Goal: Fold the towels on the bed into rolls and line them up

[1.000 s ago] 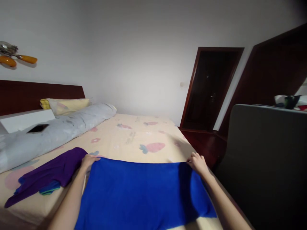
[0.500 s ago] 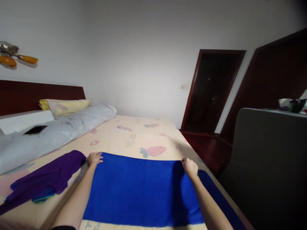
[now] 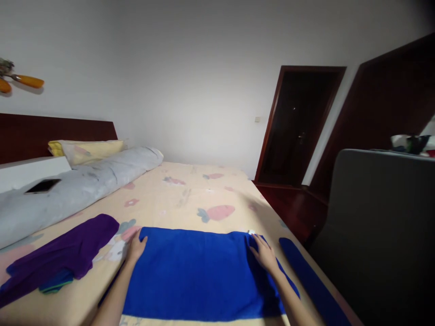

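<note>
A blue cloth garment [image 3: 200, 271] is spread flat on the bed before me, with a small white tag [image 3: 251, 232] at its far right corner. My left hand [image 3: 136, 248] rests on the garment's far left corner, thumb apart from the fingers. On the far right corner, just below the tag, my right hand [image 3: 264, 253] lies with its fingers stretched out over the fabric. A long blue strip of cloth [image 3: 311, 278] lies to the right of my right forearm. Left of my left hand is a crumpled purple garment [image 3: 74, 249] with a blue-green part [image 3: 56, 280] showing under it.
The patterned bed sheet [image 3: 183, 194] stretches ahead. A grey rolled quilt [image 3: 112, 174] lies along the left, bearing a phone [image 3: 43, 185], near a white box [image 3: 30, 172] and yellow pillow [image 3: 88, 151]. A dark chair back [image 3: 377, 217] stands close at right. A door [image 3: 299, 127] is beyond.
The garment's far edge has come down onto the bed and slightly nearer me. My right hand has gone from pinching that edge to lying flat; my left hand has loosened. The tag now shows.
</note>
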Demonstrator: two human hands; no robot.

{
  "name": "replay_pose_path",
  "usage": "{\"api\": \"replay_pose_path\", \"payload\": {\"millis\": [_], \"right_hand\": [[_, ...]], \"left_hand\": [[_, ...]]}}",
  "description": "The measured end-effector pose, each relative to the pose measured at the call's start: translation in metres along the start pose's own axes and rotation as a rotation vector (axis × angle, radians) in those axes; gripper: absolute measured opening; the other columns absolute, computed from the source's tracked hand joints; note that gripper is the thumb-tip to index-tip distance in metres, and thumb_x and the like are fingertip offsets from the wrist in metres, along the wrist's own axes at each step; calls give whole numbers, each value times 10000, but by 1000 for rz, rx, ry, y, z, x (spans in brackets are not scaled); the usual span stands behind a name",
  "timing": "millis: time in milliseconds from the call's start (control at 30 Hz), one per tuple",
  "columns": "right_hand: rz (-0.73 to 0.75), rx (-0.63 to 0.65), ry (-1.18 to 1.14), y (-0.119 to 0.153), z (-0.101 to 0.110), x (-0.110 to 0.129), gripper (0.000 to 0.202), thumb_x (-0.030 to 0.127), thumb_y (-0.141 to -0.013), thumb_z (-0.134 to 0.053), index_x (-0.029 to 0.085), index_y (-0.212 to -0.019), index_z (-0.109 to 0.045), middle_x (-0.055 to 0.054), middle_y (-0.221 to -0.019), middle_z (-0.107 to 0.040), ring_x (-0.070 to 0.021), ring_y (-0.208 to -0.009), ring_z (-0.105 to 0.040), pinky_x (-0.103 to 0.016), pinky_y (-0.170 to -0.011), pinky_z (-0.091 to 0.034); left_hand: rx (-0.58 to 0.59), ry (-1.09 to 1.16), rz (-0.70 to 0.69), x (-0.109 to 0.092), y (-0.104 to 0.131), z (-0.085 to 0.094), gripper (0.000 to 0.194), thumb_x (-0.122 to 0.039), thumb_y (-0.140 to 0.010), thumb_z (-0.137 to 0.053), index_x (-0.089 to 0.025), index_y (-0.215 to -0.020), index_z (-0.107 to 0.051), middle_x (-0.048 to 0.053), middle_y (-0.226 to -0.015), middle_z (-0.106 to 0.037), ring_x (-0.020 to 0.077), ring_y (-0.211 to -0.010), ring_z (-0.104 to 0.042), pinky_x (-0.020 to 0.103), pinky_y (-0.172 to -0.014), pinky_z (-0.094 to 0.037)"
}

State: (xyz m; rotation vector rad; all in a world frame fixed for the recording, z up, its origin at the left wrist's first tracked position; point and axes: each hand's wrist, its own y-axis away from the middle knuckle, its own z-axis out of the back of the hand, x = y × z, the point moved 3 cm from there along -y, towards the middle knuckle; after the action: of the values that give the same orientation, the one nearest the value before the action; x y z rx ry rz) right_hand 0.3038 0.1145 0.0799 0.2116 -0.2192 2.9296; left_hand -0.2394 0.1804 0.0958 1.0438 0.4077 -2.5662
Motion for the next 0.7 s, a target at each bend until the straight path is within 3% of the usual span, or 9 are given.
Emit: {"api": "replay_pose_path", "payload": {"millis": [67,167,267,333,433,533,700], "right_hand": [[-73,-50,-24,26,-12,-19,512,354,-919,-360,190,-1398,-439,-133,-1474,-437,-248,-1332,-451,-421,-1019,-420],[-260,-125,-44,67,-27,-58,484,350,-901,-320,173,-1295,-540,-176,-1358,-543,-304,-1208,-562,-430,-912,-492],[-387,-92,-95,102,-37,-91,529,419,-874,-320,111,-1213,-584,-227,-1173,-637,-354,-1052,-636,-458,-853,-506],[-423,-45,-241,116,-42,-103,621,525,-833,-334,52,-1135,-602,-256,-1084,-664,-364,-1016,-648,-444,-873,-498],[-470,-36,-509,124,-41,-108,643,639,-678,-418,103,-974,-617,-254,-1063,-681,-364,-1055,-639,-398,-911,-486],[-493,-95,-641,123,-32,-108,621,675,-553,-422,166,-874,-578,-245,-1039,-692,-376,-1057,-632,-406,-906,-487],[-499,-145,-689,127,-16,-117,528,666,-526,-474,222,-796,-561,-165,-913,-724,-342,-905,-673,-395,-782,-519]], "left_hand": [[-20,-87,-28,20,23,2,412,-245,-817,-524,-149,-1210,-603,186,-1322,-583,319,-1261,-517,420,-1030,-413],[-112,-342,-21,54,57,10,400,-233,-865,-416,-139,-1207,-603,205,-1378,-521,346,-1277,-477,499,-1026,-375],[-210,-501,109,81,84,25,448,-311,-906,-342,-154,-1255,-572,197,-1349,-533,410,-1228,-473,586,-941,-382],[-220,-544,174,91,95,36,507,-389,-928,-284,-140,-1280,-552,206,-1290,-566,425,-1184,-494,582,-904,-394],[-115,-540,221,98,98,47,540,-408,-934,-274,-81,-1255,-559,207,-1133,-652,370,-1082,-582,481,-900,-421],[13,-474,257,106,93,53,471,-355,-925,-317,-99,-1204,-597,170,-1065,-698,320,-968,-651,398,-842,-457],[-48,-426,140,116,82,61,394,-266,-897,-354,-84,-1117,-625,176,-1038,-709,293,-907,-673,345,-791,-477]]}}
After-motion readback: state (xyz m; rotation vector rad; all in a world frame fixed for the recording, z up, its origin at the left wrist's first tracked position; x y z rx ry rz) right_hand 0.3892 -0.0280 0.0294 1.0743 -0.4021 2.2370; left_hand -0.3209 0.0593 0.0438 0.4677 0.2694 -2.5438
